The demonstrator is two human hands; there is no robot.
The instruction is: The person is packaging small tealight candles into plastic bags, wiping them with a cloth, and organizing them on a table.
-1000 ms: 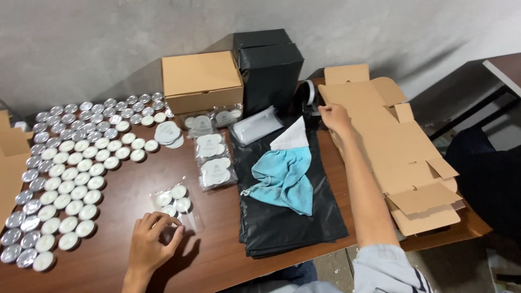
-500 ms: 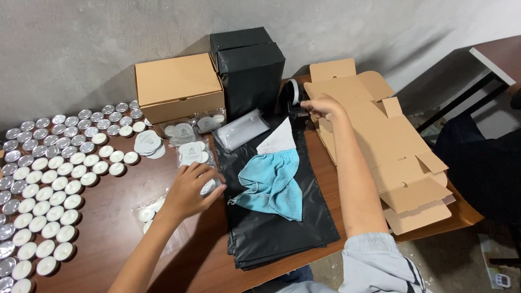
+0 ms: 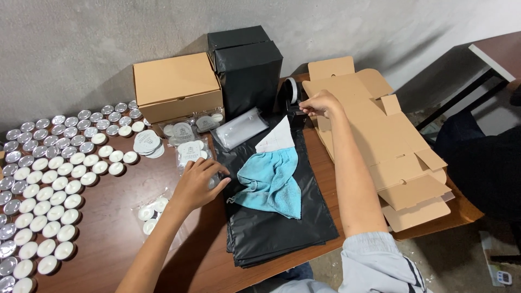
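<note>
The left hand (image 3: 199, 183) lies curled over a clear packet of round labels (image 3: 191, 152) near the middle of the desk (image 3: 108, 239). The right hand (image 3: 320, 103) pinches at the black tape dispenser (image 3: 292, 96) on the far side, beside flat cardboard blanks (image 3: 380, 135).

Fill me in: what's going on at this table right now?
A person works at a wooden table with both hands. The left hand rests on a clear packet of white discs beside a blue cloth lying on black plastic bags. The right hand reaches the tape dispenser next to flat cardboard blanks. Rows of tealight candles cover the left side.
</note>
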